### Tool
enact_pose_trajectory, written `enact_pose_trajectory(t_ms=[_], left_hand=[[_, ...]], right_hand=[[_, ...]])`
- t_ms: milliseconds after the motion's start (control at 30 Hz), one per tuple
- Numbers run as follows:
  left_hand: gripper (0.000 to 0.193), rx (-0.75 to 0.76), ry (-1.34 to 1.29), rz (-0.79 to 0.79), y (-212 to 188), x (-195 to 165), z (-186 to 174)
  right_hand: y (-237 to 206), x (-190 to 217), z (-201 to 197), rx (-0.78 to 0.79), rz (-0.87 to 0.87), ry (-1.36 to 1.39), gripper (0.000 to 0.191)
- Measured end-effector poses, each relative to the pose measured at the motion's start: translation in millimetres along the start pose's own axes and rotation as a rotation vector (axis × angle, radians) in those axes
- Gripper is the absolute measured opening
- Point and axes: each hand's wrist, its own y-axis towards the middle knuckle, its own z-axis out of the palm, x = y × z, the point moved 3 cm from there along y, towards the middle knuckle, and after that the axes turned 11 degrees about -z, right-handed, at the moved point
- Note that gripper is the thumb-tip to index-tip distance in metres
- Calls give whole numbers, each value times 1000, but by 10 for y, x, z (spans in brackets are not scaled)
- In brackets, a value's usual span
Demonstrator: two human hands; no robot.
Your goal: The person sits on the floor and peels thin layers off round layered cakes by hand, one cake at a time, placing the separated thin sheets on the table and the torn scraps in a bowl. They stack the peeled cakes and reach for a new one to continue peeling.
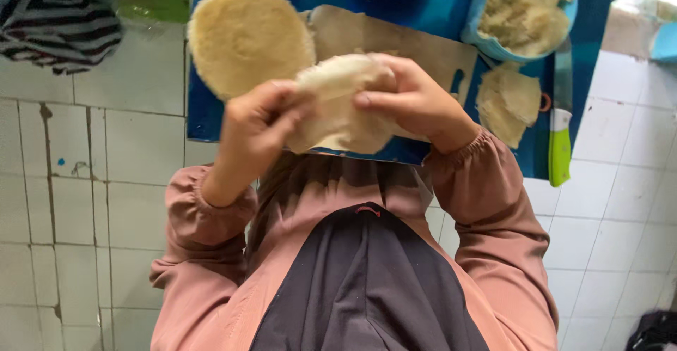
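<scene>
In the head view, a pale, soft, folded round of dough (342, 104) is held up between both hands, above the near edge of a blue rectangular tray (204, 111) that lies on the white tiled floor (106, 182). The left hand (257, 129) is closed on the dough's left side, its fingers (293, 94) curled over the fold; the right hand (416, 101) is clamped on the right side, thumb pressed on top, seemingly so the fold is kept shut. A flat round dough sheet (247, 37) is laid at the tray's far left corner, beside a light wooden cutting board (423, 51). A blue bowl of crumbly filling (525, 13) is set at the far right, a stack of dough pieces (508, 101) below it. Open room is left only along the tray's near left edge.
</scene>
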Motion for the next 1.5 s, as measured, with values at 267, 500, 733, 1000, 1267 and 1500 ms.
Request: enact_pose_trajectory(t_ms=[267, 500, 733, 1000, 1267, 1500], left_hand=[[14, -452, 193, -2, 277, 272, -780], [13, -622, 622, 251, 429, 372, -781], [25, -743, 763, 283, 232, 342, -812], [19, -564, 507, 332, -25, 220, -108], [47, -261, 623, 313, 188, 178, 699], [48, -272, 733, 246, 217, 293, 844]], right_hand=[[1129, -260, 173, -64, -80, -628, 17], [1377, -269, 181, -156, -520, -1186, 18], [750, 190, -59, -112, -448, -1318, 21], [-111, 210, -58, 1, -343, -1398, 34], [-393, -81, -382, -391, -280, -1106, 14], [-365, -140, -185, -247, -364, -1261, 29]])
